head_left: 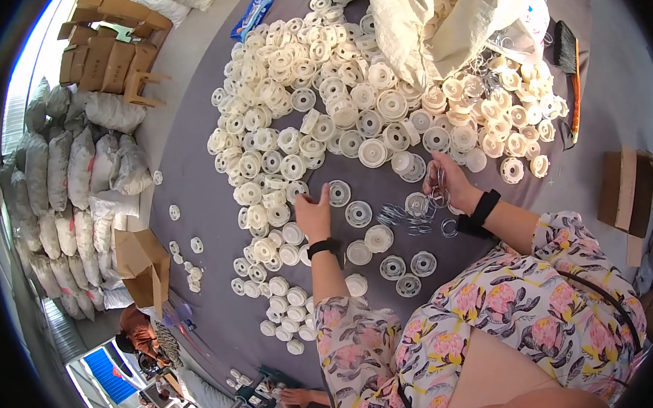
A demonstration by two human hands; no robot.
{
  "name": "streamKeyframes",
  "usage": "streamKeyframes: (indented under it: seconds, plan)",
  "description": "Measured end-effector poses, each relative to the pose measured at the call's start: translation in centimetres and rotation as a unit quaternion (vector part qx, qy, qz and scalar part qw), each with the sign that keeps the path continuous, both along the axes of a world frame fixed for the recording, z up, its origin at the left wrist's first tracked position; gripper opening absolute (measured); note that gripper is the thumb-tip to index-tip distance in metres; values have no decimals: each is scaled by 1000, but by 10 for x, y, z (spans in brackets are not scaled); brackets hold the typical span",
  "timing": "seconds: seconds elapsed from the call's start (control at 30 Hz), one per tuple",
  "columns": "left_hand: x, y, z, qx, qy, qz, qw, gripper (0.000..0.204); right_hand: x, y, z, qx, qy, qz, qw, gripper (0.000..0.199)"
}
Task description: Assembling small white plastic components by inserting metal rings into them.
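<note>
My left hand [313,217] is beside the pile of white plastic wheel-like discs, thumb and forefinger apart. Its thumb is at the edge of a round white disc [338,193], and its forefinger is close to another disc [296,191] at the pile's edge. I see no part clearly gripped there. Thin metal wire rings [439,191] hang from my right hand [452,181], its fingers closed on them. More wire rings [419,224] lie on the dark cloth just below, next to a disc [416,204]. Several separate discs [378,238] lie between my arms.
Large piles of white discs [274,68] and cream cup-shaped parts [505,113] cover the far side, by an open woven sack [402,31]. A brush [568,50] lies far right, a blue packet [253,17] far left. Filled sacks [81,165] and cartons [142,268] stand left; another person's hand [296,397] shows below.
</note>
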State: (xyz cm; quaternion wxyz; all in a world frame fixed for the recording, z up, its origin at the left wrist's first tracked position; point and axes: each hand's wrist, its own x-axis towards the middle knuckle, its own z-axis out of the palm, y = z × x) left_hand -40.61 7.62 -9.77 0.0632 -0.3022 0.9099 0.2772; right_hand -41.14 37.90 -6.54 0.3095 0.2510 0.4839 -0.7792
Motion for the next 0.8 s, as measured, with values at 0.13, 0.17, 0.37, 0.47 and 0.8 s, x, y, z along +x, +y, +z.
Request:
streamKeyframes:
  seconds: [0.13,0.17,0.37,0.47,0.8]
  plan:
    - [17,-35,-27,-163,184,-121,962,30,-3,-20,-4,-37,-28,23,999,51]
    - [17,-35,-28,-160,183,-121,962,30,-6,-24,-3,-51,-44,22,997,52]
    - [34,-36,-39,-4,147,-71,987,25,-7,-40,1,-53,-98,73,991,57]
    - [37,-37,-33,113,138,27,984,34,-4,-47,3,-37,-64,94,993,56]
    - [19,-32,-15,-37,118,-84,989,67,12,-55,0,-56,-88,74,992,51]
